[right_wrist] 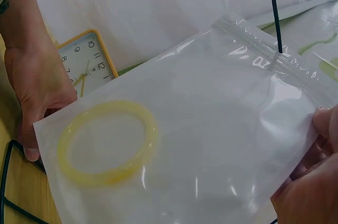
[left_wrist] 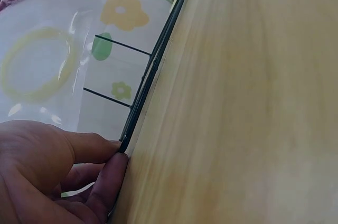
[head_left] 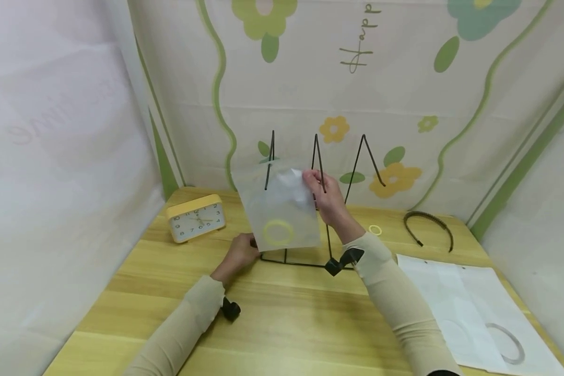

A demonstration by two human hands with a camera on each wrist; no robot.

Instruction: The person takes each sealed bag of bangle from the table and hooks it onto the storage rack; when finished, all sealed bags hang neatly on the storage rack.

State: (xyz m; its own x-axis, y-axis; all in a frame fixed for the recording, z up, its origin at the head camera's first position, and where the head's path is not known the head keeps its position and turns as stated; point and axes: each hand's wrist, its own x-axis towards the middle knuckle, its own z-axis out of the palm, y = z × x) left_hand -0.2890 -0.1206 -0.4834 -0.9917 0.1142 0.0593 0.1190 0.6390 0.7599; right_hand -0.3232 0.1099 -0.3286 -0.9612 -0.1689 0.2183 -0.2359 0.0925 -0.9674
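Bag (head_left: 289, 201) holding a yellow ring (right_wrist: 151, 131) is pinched by the right hand (head_left: 332, 203); left hand (head_left: 241, 253) grips black rack (left_wrist: 145, 86).

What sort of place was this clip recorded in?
Probably a small sheeted-off work booth indoors: a flower-print backdrop hangs behind a wood-grain tabletop, and pale side sheets close it in on both sides.

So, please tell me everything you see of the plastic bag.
The plastic bag looks translucent, glossy and slightly creased, with a zip-like strip along the top. Inside, near the bottom, shows a yellow ring. In the head view, the right hand pinches its right edge, holding it above the table, slightly tilted. A black prong overlaps the strip; contact is unclear.
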